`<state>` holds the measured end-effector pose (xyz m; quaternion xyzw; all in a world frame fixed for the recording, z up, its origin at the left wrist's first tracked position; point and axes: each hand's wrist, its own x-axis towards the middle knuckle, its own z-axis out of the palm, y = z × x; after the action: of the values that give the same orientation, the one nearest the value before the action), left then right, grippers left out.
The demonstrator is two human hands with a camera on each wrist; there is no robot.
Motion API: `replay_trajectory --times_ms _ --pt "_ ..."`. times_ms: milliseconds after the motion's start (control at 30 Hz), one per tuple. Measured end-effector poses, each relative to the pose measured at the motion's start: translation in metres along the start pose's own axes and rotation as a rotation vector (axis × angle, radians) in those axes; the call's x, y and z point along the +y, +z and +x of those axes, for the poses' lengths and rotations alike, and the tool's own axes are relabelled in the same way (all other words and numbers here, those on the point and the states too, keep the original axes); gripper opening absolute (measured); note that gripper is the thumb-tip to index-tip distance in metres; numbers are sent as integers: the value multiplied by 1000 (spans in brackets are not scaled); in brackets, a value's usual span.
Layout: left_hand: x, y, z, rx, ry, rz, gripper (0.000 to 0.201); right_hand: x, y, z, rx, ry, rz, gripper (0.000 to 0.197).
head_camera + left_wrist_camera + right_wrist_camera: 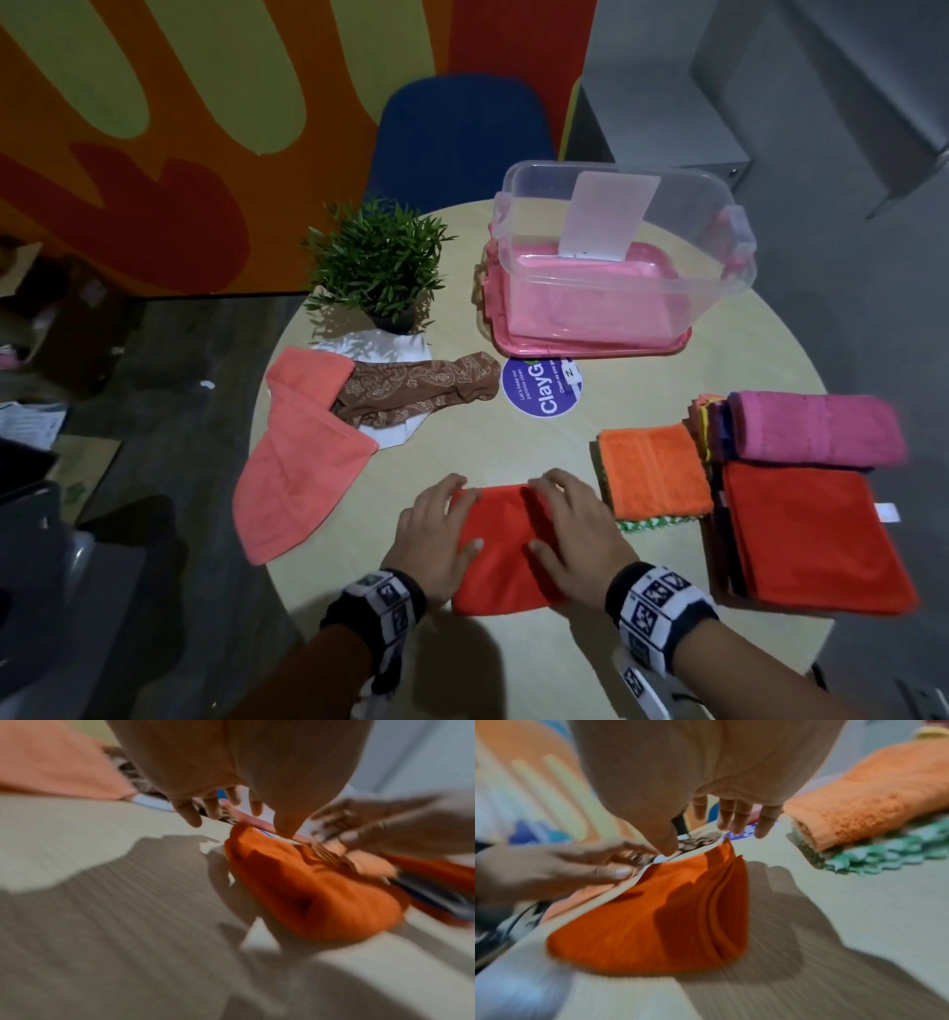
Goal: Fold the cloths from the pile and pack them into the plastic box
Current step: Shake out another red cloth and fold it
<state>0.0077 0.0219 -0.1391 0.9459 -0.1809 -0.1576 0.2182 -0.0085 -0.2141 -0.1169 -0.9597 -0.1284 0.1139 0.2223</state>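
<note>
In the head view, a folded red cloth [506,550] lies at the lower centre of the frame on the round worktop [513,447]. The left hand [436,534] rests on its left part and the right hand [575,534] on its right part, fingers stretched forward and flat on the fabric, so each grip is released and only presses the cloth down. At the upper right stands the clear plastic box [621,257] on a pink lid [590,347]. At the right edge lie a folded orange cloth [655,470], a rolled pink cloth [816,429] and a larger red cloth [816,539] on a stack. At the left lie a salmon cloth [298,452] and a brown patterned cloth [416,393], with a potted plant [377,262] behind them and a round purple sticker [542,393] near the box.

The left wrist view is blurred. The left hand [231,770] hangs over the red cloth [308,892] at centre right, fingers extended; the right hand [385,833] enters from the right, touching the cloth's far edge.

In the right wrist view, also blurred, the right hand [706,780] spreads straight fingers above the red cloth [667,923], whose layered folded edge shows at its right side. The left hand [564,866] reaches in from the left onto the cloth. The orange cloth [872,801] lies at the upper right on a green-and-white cloth [885,854].
</note>
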Motion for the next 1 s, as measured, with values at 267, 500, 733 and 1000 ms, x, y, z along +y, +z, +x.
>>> replay_trajectory --times_ms 267,500,733,1000 --pt "-10 8 -7 -385 14 351 92 28 31 -21 -402 -65 -350 93" --pt "0 4 -8 -430 -66 380 102 25 35 -18 -395 -28 -310 96" --pt "-1 -2 0 -494 -85 371 110 20 30 -13 -423 18 -242 98" --pt "-9 -17 12 -565 -51 398 121 16 19 -7 -426 -16 -347 91"
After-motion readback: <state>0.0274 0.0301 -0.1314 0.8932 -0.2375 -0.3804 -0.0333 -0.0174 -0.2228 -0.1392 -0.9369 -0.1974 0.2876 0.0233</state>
